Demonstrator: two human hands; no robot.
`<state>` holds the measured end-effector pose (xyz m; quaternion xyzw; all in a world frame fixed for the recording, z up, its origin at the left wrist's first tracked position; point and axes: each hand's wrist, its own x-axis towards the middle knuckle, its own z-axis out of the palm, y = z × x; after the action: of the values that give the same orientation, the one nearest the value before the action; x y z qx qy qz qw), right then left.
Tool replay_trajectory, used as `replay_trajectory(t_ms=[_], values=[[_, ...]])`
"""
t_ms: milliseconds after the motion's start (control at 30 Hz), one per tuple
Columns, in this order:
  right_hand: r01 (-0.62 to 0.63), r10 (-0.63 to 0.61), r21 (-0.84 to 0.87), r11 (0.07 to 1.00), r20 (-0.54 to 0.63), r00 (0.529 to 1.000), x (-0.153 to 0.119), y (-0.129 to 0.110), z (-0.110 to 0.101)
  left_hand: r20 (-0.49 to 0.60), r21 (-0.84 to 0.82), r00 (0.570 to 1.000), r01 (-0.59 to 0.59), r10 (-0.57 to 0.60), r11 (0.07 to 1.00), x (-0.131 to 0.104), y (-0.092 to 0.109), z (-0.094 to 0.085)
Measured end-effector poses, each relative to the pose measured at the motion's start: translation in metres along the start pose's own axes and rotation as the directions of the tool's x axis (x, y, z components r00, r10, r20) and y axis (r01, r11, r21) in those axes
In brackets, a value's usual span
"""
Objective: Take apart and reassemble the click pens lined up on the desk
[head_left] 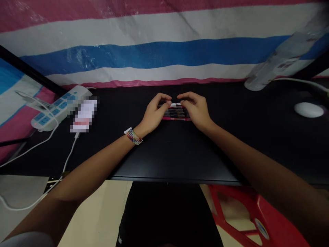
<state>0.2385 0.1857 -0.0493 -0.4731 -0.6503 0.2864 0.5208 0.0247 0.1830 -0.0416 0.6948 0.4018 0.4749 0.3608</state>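
Observation:
Several pens (177, 112) lie side by side in a flat row on the black desk, dark ones in the middle, a pink-red one nearest me and a white one at the far side. Around the row's left end curves my left hand (155, 111), its thumb at the far white pen and its fingers bent beyond it. My right hand (197, 109) holds the right end in the same way, mirrored. A patterned woven band (134, 136) is on my left wrist. Both ends of the pens are hidden by my hands.
On the left stand a white power strip (61, 108) and a blurred-out phone (84, 116) with a white cable. To the right are a white mouse (308, 109) and a clear bottle-like container (272, 65). A striped sheet (154, 51) hangs behind; a red stool (275, 219) is below the desk edge.

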Motion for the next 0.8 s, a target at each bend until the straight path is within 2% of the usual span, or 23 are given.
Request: replay_trajectory(t_ms=[367, 533, 667, 800], values=[[-0.013, 0.013, -0.009, 1.0, -0.045, 0.999, -0.004, -0.005, 0.006, -0.007, -0.061, 0.997, 0.079, -0.08, 0.995, -0.003, 0.015, -0.003], [0.009, -0.011, -0.034, 0.999, -0.044, 0.999, -0.005, -0.007, 0.006, 0.014, -0.079, 0.998, 0.069, -0.068, 0.995, -0.004, 0.017, -0.002], [0.018, -0.019, -0.059, 0.998, -0.017, 1.0, -0.005, -0.008, 0.004, -0.01, -0.036, 0.999, 0.043, -0.044, 0.998, -0.004, 0.016, -0.003], [0.128, -0.123, -0.163, 0.978, 0.036, 0.992, -0.008, -0.014, 0.0, -0.059, 0.026, 0.998, 0.017, -0.015, 1.0, -0.003, 0.013, -0.007]])
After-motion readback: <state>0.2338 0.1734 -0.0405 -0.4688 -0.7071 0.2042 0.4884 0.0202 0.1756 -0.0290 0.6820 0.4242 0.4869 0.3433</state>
